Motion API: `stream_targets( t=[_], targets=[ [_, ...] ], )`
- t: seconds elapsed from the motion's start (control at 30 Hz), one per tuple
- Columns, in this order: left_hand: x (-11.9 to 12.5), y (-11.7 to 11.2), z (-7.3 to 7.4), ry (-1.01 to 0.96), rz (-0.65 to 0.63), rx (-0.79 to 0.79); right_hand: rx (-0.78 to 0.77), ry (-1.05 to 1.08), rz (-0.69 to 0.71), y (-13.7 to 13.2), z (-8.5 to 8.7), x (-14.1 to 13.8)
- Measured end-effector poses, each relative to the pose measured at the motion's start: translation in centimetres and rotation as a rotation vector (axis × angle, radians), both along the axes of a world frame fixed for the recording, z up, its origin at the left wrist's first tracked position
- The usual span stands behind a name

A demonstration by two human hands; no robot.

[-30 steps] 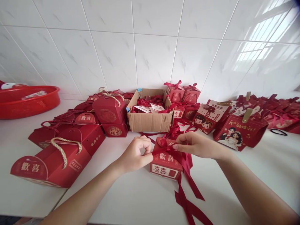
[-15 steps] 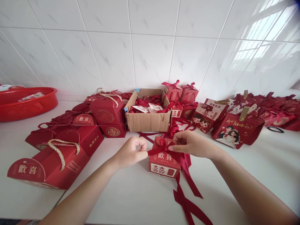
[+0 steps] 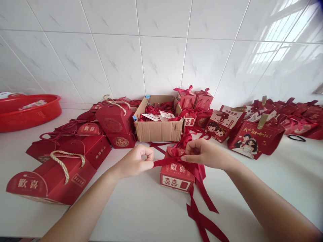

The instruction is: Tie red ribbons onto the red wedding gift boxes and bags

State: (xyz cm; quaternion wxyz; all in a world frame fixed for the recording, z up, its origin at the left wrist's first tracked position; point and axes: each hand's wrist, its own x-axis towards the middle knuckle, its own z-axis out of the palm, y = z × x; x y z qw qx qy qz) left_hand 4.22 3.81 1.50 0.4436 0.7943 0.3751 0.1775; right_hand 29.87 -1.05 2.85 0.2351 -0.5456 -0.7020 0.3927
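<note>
A dark-red satin ribbon [image 3: 164, 162] is pinched between thumb and curled index finger of the left hand [image 3: 135, 162] and is drawn out taut, left of a small red printed cardboard gift box [image 3: 174, 183]. Ribbon is also pinched by the right hand [image 3: 203, 155], thumb and fingertips pressed together at the box's top; whether a loop or a knot is gripped cannot be told. The gift box is set upright on a white tabletop [image 3: 141, 211], between the 2 hands, in front of an open brown corrugated carton [image 3: 158, 132] filled with red ribbon and 2 white printed cards. Ribbon tails are draped off its right side, toward the table's near edge. At left, a red gabled box with a gold rope handle [image 3: 78, 181] is seen; at far left, a red plastic basin [image 3: 54, 116].
</note>
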Motion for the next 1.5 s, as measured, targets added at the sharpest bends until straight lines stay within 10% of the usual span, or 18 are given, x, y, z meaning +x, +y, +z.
stream_targets(
  t=[1.07, 1.5],
  targets=[
    [-2.1, 0.5, 1.1, 0.475, -0.050, -0.027, -0.013, -0.009, 0.097, 0.3, 0.1, 0.1],
    [4.3, 0.7, 1.1, 0.051, 0.101, 0.112, 0.041, 0.073, 0.134, 0.3, -0.3, 0.0]
  ],
)
